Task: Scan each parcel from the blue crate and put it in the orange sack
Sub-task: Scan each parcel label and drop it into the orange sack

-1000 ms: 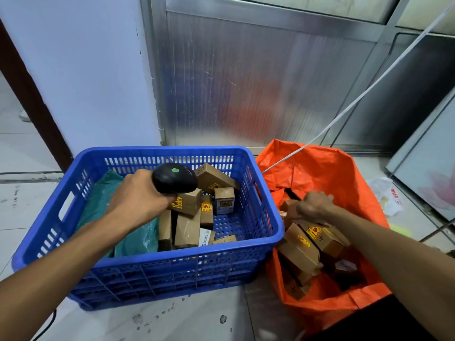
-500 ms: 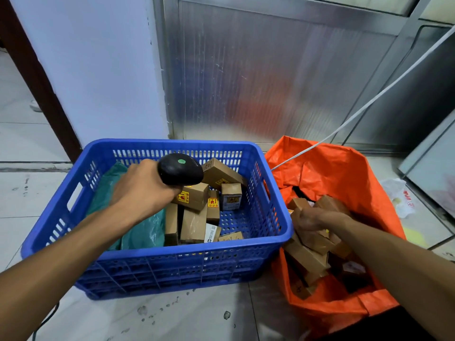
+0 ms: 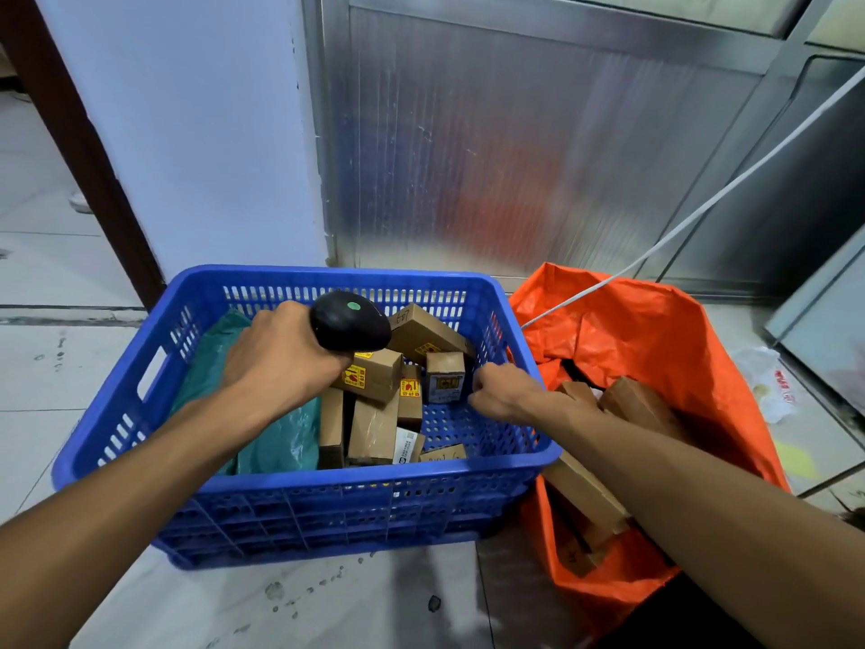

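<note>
- Since 0.5 s ago the right hand point(image 3: 503, 395) is leaving the orange sack point(image 3: 655, 339) and is now crossing the right wall of the blue crate point(image 3: 299, 503), its forearm lying over the rim.
- The right hand's fingers are curling loosely and holding nothing; its fingertips are sitting just beside a small upright box point(image 3: 444, 377) with a dark printed label.
- The left hand point(image 3: 281, 356) is still gripping the black scanner point(image 3: 348, 320), fingers wrapped round its handle, over the middle of the crate; a green dot is showing on the scanner's rounded head.
- The brown parcels point(image 3: 374, 414) are lying jumbled in the crate's right half, some upright, some tilted, several carrying yellow and red stickers.
- A teal plastic mailer point(image 3: 276, 442), glossy and wrinkled, is filling the crate's left half, partly hidden under the left forearm.
- More cardboard boxes point(image 3: 632, 405) are lying inside the sack, which is standing open and touching the crate's right side; the right forearm is covering some of them.
- A white cable point(image 3: 702, 208) is running from the upper right down to the sack's mouth.
- The crate is hard perforated plastic with a slot handle; the sack is thin woven-looking orange sheet, creased.
- Both are standing on a pale tiled floor point(image 3: 374, 601) speckled with dark spots, before a ribbed metal panel point(image 3: 515, 133).
- A crumpled white bag point(image 3: 767, 381) is lying on the floor right of the sack.
</note>
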Tool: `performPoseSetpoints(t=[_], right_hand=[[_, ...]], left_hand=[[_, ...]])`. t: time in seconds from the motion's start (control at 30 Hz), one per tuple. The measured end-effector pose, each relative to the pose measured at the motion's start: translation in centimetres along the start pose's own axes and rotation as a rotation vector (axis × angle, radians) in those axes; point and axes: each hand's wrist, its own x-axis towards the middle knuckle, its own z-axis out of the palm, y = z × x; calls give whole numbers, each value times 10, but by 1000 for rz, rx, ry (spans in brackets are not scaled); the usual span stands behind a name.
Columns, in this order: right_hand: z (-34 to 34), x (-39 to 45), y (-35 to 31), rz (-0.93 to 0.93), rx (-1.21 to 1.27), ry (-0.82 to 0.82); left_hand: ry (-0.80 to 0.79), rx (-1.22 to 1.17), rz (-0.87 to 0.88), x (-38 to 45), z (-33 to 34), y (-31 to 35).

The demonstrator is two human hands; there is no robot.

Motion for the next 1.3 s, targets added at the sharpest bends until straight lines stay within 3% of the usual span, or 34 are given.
performPoseSetpoints(t=[0.2,0.57,1.03,1.3], right_hand=[[14,26,-36,-140,22,-239],[40,81,-81,-126,143,-166],[70,133,-100,31,374,-36],[79,139,-92,88,543,-82]], left_hand=[[-141,-90,-120,11,-4,-10],[-204,-178,-218,26,-8,-25],[-225,-208,-273,38,-1,-42],[-211,-234,-264,41,-2,-41]])
